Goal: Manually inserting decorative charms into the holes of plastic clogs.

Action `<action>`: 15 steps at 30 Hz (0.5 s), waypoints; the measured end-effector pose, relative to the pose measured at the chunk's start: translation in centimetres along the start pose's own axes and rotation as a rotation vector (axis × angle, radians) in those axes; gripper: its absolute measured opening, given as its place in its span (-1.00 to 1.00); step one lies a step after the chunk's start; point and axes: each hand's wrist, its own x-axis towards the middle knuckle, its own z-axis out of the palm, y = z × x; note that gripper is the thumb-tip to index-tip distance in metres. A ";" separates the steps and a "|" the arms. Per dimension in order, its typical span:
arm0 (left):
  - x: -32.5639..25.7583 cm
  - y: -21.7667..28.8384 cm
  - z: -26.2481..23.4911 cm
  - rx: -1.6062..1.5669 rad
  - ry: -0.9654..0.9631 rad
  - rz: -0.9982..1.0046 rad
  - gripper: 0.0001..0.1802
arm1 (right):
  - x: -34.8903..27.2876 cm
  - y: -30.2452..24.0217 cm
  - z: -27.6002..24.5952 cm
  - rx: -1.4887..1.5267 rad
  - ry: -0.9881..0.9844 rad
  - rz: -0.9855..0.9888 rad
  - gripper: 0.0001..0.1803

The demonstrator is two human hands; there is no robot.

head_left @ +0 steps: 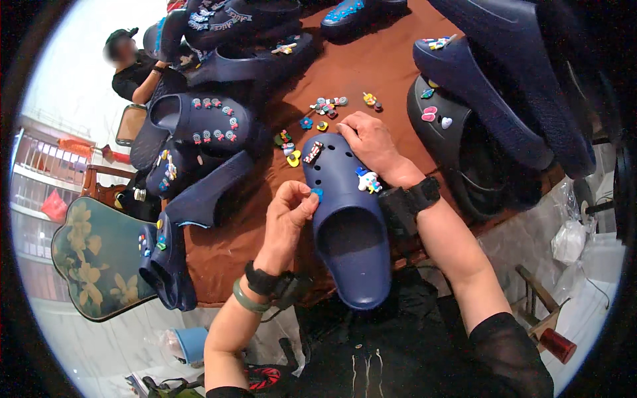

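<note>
A navy blue clog (348, 232) lies on the brown cloth table (371, 66), toe pointing away from me. My right hand (371, 140) presses flat on its toe. My left hand (290, 207) pinches a small blue charm (318, 194) against the clog's left edge. Two charms sit on the clog's top: a dark striped one (312, 152) and a white and blue one (368, 182). Loose colourful charms (328, 106) lie on the cloth just beyond the toe.
Several more navy clogs (199, 123) with charms are piled on the left and far side; larger ones (478, 99) lie at right. Another person (136, 69) sits at far left. A floral-patterned chair back (93, 255) stands at lower left.
</note>
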 end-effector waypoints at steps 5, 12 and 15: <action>-1.3 0.0 0.0 0.118 0.057 0.228 -0.80 | -0.2 0.0 0.0 -0.050 0.001 0.019 -0.77; -0.4 2.5 -2.5 0.809 -0.236 0.508 -0.68 | -0.2 0.1 -0.1 -0.025 -0.014 0.017 -0.75; 1.1 3.0 -3.6 1.019 -0.291 0.494 -0.79 | -0.2 -0.4 -0.3 -0.023 -0.023 0.008 -0.75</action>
